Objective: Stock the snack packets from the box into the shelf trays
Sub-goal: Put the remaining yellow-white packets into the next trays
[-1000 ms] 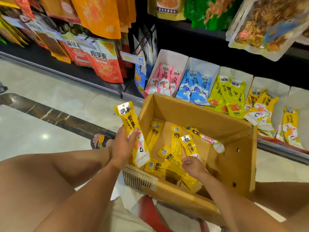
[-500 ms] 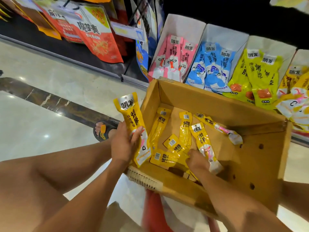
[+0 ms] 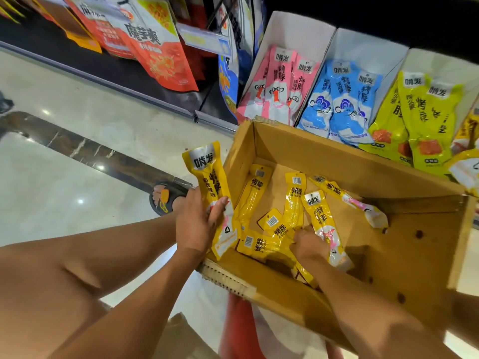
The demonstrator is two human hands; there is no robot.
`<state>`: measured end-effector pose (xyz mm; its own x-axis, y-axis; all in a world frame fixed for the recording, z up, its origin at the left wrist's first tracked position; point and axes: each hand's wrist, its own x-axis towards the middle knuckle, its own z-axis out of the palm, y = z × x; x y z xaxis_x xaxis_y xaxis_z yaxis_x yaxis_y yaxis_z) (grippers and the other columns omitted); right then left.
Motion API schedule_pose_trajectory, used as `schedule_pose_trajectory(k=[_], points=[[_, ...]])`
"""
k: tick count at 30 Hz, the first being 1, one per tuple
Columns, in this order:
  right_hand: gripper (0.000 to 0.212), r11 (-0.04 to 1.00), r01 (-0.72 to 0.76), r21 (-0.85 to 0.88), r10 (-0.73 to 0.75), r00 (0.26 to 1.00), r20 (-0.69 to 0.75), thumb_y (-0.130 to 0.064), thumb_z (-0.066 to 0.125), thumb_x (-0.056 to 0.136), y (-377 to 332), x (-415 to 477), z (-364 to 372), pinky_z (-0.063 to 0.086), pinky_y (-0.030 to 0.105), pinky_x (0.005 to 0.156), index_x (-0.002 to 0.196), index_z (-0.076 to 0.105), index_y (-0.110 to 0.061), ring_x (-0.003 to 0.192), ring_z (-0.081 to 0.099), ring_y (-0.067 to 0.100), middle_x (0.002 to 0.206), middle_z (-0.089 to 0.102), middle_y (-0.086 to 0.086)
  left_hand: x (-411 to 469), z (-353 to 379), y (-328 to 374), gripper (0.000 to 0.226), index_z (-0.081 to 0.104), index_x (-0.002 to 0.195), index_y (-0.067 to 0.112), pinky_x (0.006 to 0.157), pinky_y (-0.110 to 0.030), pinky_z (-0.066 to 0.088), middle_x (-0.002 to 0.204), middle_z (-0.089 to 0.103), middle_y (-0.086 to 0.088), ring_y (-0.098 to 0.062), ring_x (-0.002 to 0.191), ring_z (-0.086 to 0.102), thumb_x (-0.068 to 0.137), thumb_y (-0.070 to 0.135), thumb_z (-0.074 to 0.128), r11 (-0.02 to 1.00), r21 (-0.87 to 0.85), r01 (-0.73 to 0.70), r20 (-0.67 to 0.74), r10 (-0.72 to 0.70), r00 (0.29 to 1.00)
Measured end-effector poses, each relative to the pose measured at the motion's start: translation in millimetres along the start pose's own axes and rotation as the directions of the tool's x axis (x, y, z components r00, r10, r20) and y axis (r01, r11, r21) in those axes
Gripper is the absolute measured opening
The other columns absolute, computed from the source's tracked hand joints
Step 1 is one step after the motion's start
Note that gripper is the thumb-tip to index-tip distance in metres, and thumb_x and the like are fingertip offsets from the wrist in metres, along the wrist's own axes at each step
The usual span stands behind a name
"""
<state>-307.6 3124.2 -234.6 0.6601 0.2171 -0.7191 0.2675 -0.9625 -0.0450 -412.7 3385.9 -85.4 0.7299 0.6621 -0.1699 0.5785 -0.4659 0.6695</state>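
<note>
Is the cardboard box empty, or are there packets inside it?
Not empty. Several yellow packets lie loose on the floor of the cardboard box.

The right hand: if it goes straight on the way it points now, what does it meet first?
The right hand points down into the cardboard box; first come the loose yellow packets on its floor, probably touching it, though depth is unclear.

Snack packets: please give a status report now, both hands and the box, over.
Left hand grips one yellow packet at left edge of box. Right hand down among loose packets, grip not visible. Way to shelf trays looks open.
</note>
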Motion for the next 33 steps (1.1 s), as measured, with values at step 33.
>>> schedule_pose_trajectory(k=[33], points=[[0.018, 0.670, 0.434, 0.602, 0.044, 0.787, -0.616, -0.052, 0.076, 0.066, 11, -179, -284, 0.056, 0.032, 0.081, 0.074, 0.072, -0.036, 0.089, 0.067, 0.001, 0.086, 0.072, -0.023, 4, -40, 186, 0.034, 0.064, 0.123, 0.041, 0.109, -0.042, 0.049, 0.126, 0.070, 0.010, -0.008, 0.116, 0.066, 0.092, 0.054, 0.062, 0.849, -0.528, -0.013, 0.288, 0.193, 0.938]])
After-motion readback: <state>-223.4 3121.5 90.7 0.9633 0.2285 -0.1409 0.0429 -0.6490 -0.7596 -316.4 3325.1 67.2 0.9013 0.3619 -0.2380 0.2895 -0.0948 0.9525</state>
